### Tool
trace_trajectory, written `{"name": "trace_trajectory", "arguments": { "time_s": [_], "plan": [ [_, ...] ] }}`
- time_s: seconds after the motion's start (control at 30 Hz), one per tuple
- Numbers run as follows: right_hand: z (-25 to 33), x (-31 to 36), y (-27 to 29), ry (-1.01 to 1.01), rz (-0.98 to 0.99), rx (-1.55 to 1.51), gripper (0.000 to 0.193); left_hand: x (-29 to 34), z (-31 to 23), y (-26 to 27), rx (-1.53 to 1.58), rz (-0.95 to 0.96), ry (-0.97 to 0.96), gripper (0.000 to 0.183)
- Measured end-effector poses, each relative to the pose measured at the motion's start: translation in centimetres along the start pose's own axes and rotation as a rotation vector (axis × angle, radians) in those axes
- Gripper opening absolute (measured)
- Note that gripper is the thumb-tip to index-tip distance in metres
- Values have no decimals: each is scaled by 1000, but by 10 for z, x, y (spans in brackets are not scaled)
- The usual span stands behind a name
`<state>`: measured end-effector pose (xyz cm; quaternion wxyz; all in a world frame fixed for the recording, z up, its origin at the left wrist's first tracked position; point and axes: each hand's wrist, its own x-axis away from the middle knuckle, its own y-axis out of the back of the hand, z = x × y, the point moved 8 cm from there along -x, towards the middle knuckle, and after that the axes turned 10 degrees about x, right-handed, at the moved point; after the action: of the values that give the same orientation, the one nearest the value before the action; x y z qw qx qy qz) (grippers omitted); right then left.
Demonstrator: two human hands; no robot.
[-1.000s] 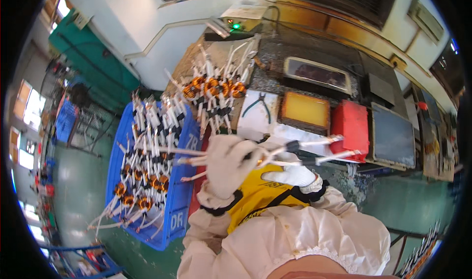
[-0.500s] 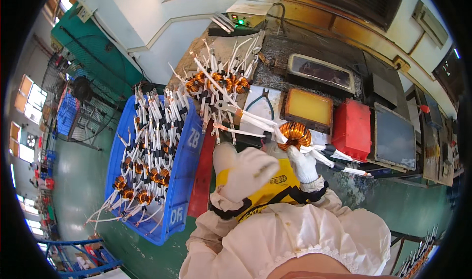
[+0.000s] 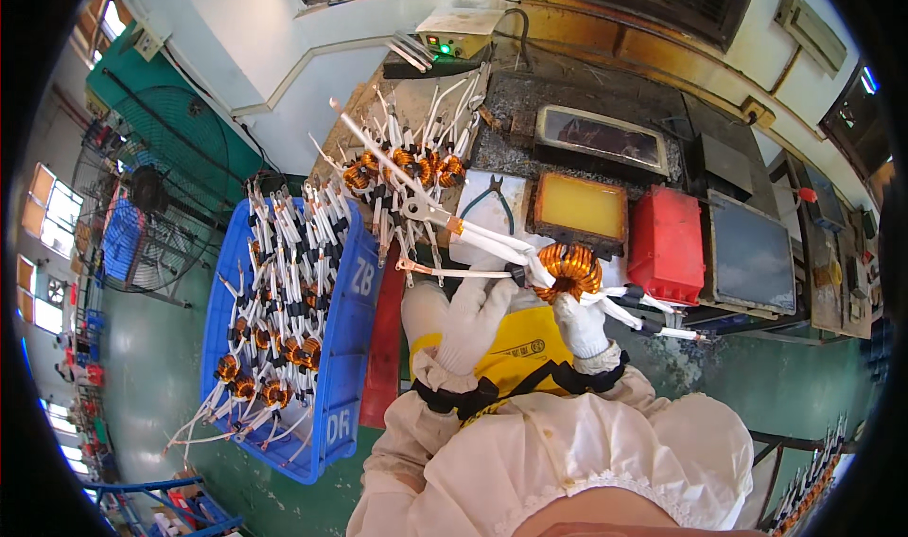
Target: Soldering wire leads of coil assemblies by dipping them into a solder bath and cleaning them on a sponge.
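A toroidal coil [image 3: 573, 274], an orange ring wound with copper wire, is held upright in front of me. My right hand [image 3: 583, 327], in a white glove, is closed on its lower rim. White-sleeved leads [image 3: 497, 242] with lug ends stretch left from the coil, and shorter ones [image 3: 653, 324] stick out on the right. My left hand [image 3: 471, 327], gloved too, has its fingertips at the lower left lead [image 3: 459, 273], beside a black sleeve. The fingers look closed on that lead, though the contact is partly hidden.
A blue crate [image 3: 331, 367] packed with similar coils stands at the left. More coils [image 3: 407, 166] lie on the bench behind the leads. Pliers [image 3: 494, 197], a tray of yellow material [image 3: 579, 208], a red box [image 3: 667, 244] and a dark-topped metal pan [image 3: 601, 145] are farther right.
My left hand, blurred and apart from the coil earlier, has moved up to the lower left lead. My right hand still holds the coil in nearly the same place.
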<state>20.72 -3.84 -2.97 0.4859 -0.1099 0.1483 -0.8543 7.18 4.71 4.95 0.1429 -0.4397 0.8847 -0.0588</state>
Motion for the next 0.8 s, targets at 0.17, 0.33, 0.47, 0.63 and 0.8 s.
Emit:
{"name": "trace_trajectory", "arguments": {
  "time_s": [0.17,0.33,0.47,0.63,0.8],
  "plan": [
    [8,8,-10,-117,95,92,43,-1,4,3,9,33,113,37],
    [14,4,-17,-17,171,18,43,1,-16,13,-15,-125,149,33],
    [17,4,-9,51,122,77,44,5,-13,42,273,-410,170,19],
    [12,6,-1,18,114,147,42,0,-6,50,468,-472,168,12],
    [12,8,-2,-12,151,195,41,-1,21,53,740,-442,187,11]
  ]
}}
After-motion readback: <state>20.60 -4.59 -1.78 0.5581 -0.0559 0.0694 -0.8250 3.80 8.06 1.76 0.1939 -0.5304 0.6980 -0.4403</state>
